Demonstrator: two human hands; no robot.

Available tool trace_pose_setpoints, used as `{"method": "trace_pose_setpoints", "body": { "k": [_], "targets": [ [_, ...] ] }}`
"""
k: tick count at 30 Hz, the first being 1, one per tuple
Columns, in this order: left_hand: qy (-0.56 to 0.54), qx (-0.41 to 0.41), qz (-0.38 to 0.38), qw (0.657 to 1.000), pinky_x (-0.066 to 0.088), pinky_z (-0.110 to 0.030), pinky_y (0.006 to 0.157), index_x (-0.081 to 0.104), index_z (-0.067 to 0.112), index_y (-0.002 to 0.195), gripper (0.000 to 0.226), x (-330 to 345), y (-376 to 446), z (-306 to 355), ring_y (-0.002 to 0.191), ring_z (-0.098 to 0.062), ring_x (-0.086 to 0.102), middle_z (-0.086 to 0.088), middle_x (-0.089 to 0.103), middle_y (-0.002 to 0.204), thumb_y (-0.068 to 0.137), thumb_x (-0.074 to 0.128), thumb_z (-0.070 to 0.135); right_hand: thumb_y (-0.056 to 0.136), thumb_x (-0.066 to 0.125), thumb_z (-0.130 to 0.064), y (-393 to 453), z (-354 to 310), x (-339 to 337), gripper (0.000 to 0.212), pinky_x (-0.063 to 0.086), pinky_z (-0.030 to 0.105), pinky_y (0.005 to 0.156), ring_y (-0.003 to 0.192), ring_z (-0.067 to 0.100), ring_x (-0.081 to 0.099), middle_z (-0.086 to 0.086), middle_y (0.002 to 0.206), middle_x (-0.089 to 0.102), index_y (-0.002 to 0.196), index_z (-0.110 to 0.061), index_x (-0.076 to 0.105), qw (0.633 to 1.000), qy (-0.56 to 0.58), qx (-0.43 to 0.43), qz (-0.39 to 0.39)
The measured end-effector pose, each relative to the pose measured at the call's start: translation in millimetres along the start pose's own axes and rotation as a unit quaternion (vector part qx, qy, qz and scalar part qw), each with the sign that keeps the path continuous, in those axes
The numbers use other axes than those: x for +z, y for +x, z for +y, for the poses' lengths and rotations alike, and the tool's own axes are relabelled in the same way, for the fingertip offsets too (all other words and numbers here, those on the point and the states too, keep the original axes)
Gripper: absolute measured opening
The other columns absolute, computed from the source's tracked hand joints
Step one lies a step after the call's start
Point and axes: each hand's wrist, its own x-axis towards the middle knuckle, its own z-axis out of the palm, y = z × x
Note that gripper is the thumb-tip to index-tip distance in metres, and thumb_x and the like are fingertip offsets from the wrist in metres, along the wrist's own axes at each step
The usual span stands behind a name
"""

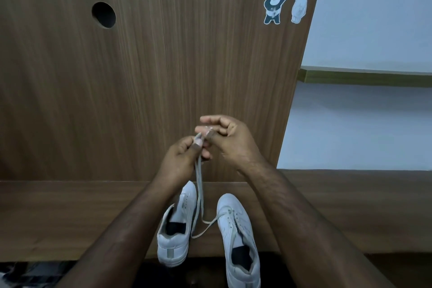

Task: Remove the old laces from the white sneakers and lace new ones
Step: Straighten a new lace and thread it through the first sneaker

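Note:
Two white sneakers stand on the wooden desk near its front edge, toes pointing away from me. The left sneaker (178, 224) has bare eyelets. The right sneaker (238, 236) still carries lacing over its tongue. A pale lace (199, 184) rises in two strands from between the shoes to my hands, and a loop of it trails to the right sneaker. My left hand (184, 159) pinches the lace ends between thumb and fingers. My right hand (224, 138) is raised beside it, its fingertips pinching the same ends.
The desk (70, 217) has an upright wooden back panel with a round cable hole (103, 14) and two bear stickers (285, 6). A pale wall and floor (362, 124) show to the right. Dark patterned fabric (28, 273) lies below the desk edge.

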Motion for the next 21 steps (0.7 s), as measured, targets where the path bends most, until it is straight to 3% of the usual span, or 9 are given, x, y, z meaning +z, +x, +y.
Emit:
{"method": "trace_pose_setpoints", "body": {
  "k": [2, 4, 7, 9, 11, 13, 17, 21],
  "targets": [
    [-0.078, -0.018, 0.045, 0.996, 0.056, -0.04, 0.078, 0.065, 0.011, 0.09, 0.027, 2.7, 3.9, 2.0, 0.072, -0.019, 0.062, -0.002, 0.057, 0.068, 0.105, 0.045, 0.021, 0.091, 0.069, -0.004, -0.1, 7.4, -0.8, 0.039, 0.055, 0.019, 0.082, 0.1, 0.012, 0.068, 0.006, 0.119, 0.07, 0.129, -0.007, 0.06, 1.0, -0.011, -0.001, 0.017],
    [-0.139, -0.019, 0.068, 0.988, 0.058, -0.038, 0.071, 0.061, 0.009, 0.091, 0.027, 3.5, 6.5, 10.0, 0.064, -0.014, 0.059, 0.0, 0.051, 0.066, 0.106, 0.042, 0.019, 0.09, 0.07, -0.004, -5.8, 24.4, -1.4, 0.047, 0.054, 0.026, 0.094, 0.11, 0.019, 0.067, 0.005, 0.125, 0.067, 0.134, -0.01, 0.057, 0.997, -0.015, 0.046, -0.054],
    [-0.196, -0.009, 0.092, 0.976, 0.057, -0.031, 0.064, 0.06, 0.011, 0.091, 0.026, 4.1, 11.4, 23.6, 0.053, -0.009, 0.05, 0.002, 0.046, 0.064, 0.106, 0.041, 0.02, 0.089, 0.072, -0.004, -20.4, 62.2, 4.3, 0.037, 0.054, 0.034, 0.097, 0.105, 0.016, 0.068, 0.006, 0.111, 0.071, 0.124, -0.006, 0.063, 0.973, -0.056, 0.107, -0.194],
    [-0.208, 0.011, 0.107, 0.972, 0.051, -0.026, 0.059, 0.059, 0.012, 0.091, 0.026, 1.9, 18.3, 32.7, 0.051, -0.008, 0.044, 0.001, 0.043, 0.065, 0.107, 0.039, 0.018, 0.088, 0.073, -0.008, -26.4, 83.9, 9.2, 0.031, 0.055, 0.028, 0.094, 0.097, 0.012, 0.069, 0.007, 0.107, 0.073, 0.119, -0.004, 0.067, 0.959, -0.131, 0.134, -0.214],
    [-0.219, 0.033, 0.125, 0.967, 0.044, -0.023, 0.054, 0.058, 0.013, 0.089, 0.027, -4.5, 27.4, 42.2, 0.049, -0.007, 0.039, 0.001, 0.041, 0.066, 0.107, 0.038, 0.016, 0.09, 0.07, -0.008, -28.8, 100.5, 6.5, 0.02, 0.054, 0.016, 0.08, 0.087, 0.009, 0.068, 0.008, 0.102, 0.074, 0.11, -0.004, 0.071, 0.941, -0.216, 0.154, -0.21],
    [-0.231, 0.049, 0.143, 0.961, 0.04, -0.021, 0.051, 0.058, 0.014, 0.089, 0.028, -15.2, 36.9, 50.1, 0.048, -0.005, 0.035, 0.002, 0.041, 0.066, 0.107, 0.037, 0.017, 0.092, 0.063, -0.01, -30.0, 112.5, -3.1, 0.015, 0.05, 0.017, 0.068, 0.083, 0.014, 0.068, 0.009, 0.097, 0.074, 0.102, -0.005, 0.074, 0.917, -0.308, 0.172, -0.185],
    [-0.236, 0.058, 0.173, 0.954, 0.035, -0.02, 0.049, 0.057, 0.016, 0.091, 0.027, -35.6, 46.9, 54.8, 0.048, -0.004, 0.033, 0.005, 0.043, 0.065, 0.107, 0.036, 0.02, 0.097, 0.054, -0.016, -21.9, 115.7, -23.8, 0.022, 0.047, 0.032, 0.071, 0.084, 0.027, 0.068, 0.01, 0.083, 0.07, 0.094, -0.006, 0.073, 0.902, -0.388, 0.17, -0.086],
    [-0.211, 0.035, 0.188, 0.959, 0.032, -0.02, 0.046, 0.056, 0.016, 0.089, 0.028, -39.5, 45.2, 34.8, 0.047, -0.005, 0.031, 0.005, 0.041, 0.065, 0.107, 0.035, 0.021, 0.09, 0.059, -0.006, -1.4, 78.1, -25.3, 0.021, 0.054, 0.028, 0.073, 0.083, 0.011, 0.068, -0.004, 0.091, 0.072, 0.101, -0.018, 0.073, 0.934, -0.349, 0.061, 0.037]
  ]
}}
